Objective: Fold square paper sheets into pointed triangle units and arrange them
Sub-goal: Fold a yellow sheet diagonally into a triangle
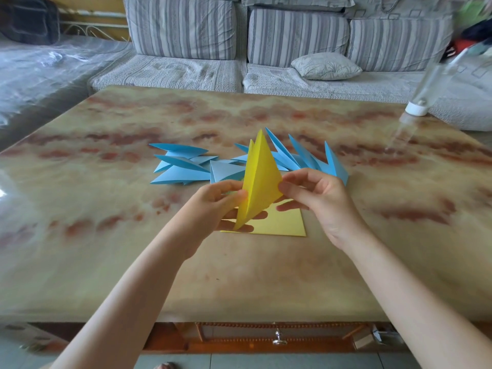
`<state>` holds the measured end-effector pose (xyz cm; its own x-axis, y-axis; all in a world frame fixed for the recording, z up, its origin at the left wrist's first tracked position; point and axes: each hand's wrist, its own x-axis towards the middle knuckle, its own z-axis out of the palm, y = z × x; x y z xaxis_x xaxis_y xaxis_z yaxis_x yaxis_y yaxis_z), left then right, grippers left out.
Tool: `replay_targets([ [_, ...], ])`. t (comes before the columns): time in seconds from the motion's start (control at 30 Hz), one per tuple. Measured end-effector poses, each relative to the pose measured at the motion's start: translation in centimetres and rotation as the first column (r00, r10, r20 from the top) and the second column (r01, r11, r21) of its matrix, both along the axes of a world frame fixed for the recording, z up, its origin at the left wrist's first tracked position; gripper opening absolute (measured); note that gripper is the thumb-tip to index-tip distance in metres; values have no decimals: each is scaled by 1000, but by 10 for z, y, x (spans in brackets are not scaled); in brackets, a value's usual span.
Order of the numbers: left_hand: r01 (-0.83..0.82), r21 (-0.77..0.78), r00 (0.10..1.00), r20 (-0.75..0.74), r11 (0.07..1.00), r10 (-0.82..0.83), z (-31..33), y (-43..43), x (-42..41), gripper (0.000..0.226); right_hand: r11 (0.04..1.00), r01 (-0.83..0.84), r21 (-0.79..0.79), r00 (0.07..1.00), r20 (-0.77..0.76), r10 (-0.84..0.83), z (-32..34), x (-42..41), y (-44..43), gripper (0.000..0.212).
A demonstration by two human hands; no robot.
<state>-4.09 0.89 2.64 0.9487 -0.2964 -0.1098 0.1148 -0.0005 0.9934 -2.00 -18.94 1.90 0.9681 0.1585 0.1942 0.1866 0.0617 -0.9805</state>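
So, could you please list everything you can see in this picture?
yellow folded unit: one, yellow, held upright between both hands
yellow sheets: count unclear, yellow, flat on table under the hands
blue folded units: several, blue, fanned on table behind the hands
table: one, marbled beige and red, foreground
sofa: one, grey striped, behind table
cushion: one, pale, on sofa seat
bottle: one, clear, white cap, blurred, far right
left hand: pinches yellow folded unit
right hand: pinches yellow folded unit

Striped grey sofa standing behind marbled table; pale cushion lying on seat; light glaring off tabletop; grey tiles showing below.
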Motion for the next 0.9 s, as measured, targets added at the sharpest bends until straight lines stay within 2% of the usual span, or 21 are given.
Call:
replay_targets([
  [0.13,-111,21,994,23,994,111,0,-3,1,35,999,-8,-39,1000,-8,8,0,-1,0,12],
  [0.3,-195,-81,975,93,977,202,5,-5,1,58,996,-43,-85,999,-23,41,2,-5,4,13],
  [0.37,-238,-80,961,121,968,247,5,-5,1,53,994,-51,-101,998,-36,47,3,-5,4,13],
  [0.5,-292,-134,943,123,947,309,3,-7,0,21,995,-57,-76,996,-67,52,4,-8,6,7],
  [0.6,-309,-165,934,135,937,331,3,-8,-1,12,998,-25,-53,998,-53,22,4,-8,8,21],
  [0.7,-329,-155,923,155,932,352,3,-10,-2,12,998,5,-70,1000,-22,-7,3,-8,10,13],
  [0.77,-343,-143,914,178,928,365,4,-10,-2,21,997,3,-72,1000,-6,-3,4,-9,9,8],
  [0.83,-333,-134,913,200,933,355,4,-10,-2,31,997,-8,-79,1000,18,9,5,-9,9,10],
  [0.9,-334,-104,909,230,937,349,4,-10,-2,30,996,-7,-89,999,41,11,5,-9,9,12],
])
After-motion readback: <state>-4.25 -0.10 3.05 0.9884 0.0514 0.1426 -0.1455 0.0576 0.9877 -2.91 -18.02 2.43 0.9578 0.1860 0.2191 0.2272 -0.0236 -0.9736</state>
